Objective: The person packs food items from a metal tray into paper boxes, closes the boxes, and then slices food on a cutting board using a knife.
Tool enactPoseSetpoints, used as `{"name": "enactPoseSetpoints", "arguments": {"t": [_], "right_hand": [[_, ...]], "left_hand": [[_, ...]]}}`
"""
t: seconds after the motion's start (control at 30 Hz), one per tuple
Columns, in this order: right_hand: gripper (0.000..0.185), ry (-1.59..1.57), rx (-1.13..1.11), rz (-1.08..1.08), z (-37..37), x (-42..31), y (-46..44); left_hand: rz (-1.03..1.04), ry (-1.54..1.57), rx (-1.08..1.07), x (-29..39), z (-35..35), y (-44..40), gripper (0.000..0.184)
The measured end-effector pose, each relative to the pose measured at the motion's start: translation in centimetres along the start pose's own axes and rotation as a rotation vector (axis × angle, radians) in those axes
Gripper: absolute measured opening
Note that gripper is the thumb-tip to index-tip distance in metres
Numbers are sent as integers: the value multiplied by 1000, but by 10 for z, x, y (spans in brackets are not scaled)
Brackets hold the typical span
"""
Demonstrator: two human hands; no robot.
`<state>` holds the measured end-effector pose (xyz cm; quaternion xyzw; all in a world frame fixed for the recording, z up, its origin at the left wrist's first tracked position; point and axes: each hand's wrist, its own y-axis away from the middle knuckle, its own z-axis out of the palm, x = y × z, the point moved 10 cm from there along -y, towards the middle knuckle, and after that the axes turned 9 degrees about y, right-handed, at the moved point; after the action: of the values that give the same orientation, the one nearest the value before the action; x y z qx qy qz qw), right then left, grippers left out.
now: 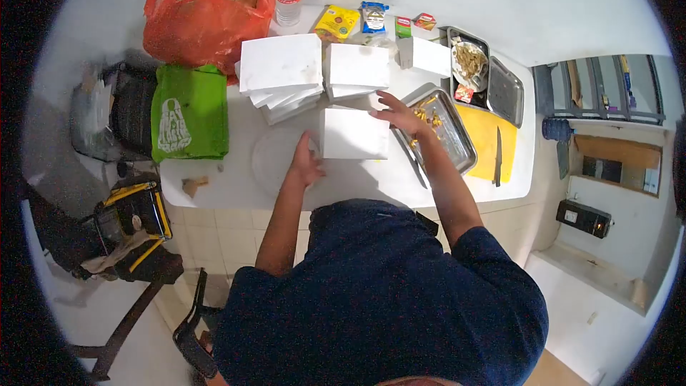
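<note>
A white box (pixel 354 134) lies on the table right in front of me. My left hand (pixel 307 164) is at its left side, fingers apart and slightly bent, over the edge of a round clear plate (pixel 268 164). At the box's upper right corner is my right hand (pixel 400 114), fingers spread; whether the fingertips touch the box I cannot tell. Behind it stand a stack of white boxes (pixel 281 61) and a second, smaller stack (pixel 359 66). Just right of my right hand is a metal tray (pixel 464 144) holding yellowish pieces.
A yellow cutting board (pixel 482 139) bears a knife (pixel 498 154). Behind are another metal tray (pixel 484 43) with a plate of food, a white box (pixel 429 56), small packets (pixel 337 23) and a water bottle (pixel 289 0). Red (pixel 207 11) and green bags (pixel 189 111) occupy the left.
</note>
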<state>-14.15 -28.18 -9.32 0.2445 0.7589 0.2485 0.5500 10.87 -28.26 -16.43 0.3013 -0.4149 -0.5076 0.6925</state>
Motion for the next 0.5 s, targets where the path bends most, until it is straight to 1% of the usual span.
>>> {"name": "enactPoseSetpoints", "arguments": {"t": [0.07, 0.1, 0.13, 0.17, 0.23, 0.27, 0.37, 0.4, 0.5], "right_hand": [[101, -123, 115, 26, 4, 28, 7], [100, -185, 170, 38, 7, 38, 12], [101, -257, 142, 41, 20, 33, 22], [101, -281, 203, 2, 21, 34, 20], [103, -337, 330, -66, 28, 51, 9], [86, -427, 388, -125, 30, 55, -1], [85, -601, 335, -146, 31, 80, -28], [81, -574, 386, -107, 28, 82, -27], [76, -624, 170, -89, 41, 71, -22]], "left_hand": [[249, -246, 124, 31, -3, 3, 86], [329, -283, 67, 39, 9, 1, 84], [409, -321, 8, 44, 23, -2, 82], [485, -361, -52, 49, 39, -5, 80], [455, -270, -179, 47, 68, -9, 75], [432, -228, -243, 46, 78, -10, 72], [201, -118, -328, 30, 76, -39, 62], [202, -110, -281, 31, 76, -33, 58], [225, -98, -352, 30, 70, -52, 58]]}}
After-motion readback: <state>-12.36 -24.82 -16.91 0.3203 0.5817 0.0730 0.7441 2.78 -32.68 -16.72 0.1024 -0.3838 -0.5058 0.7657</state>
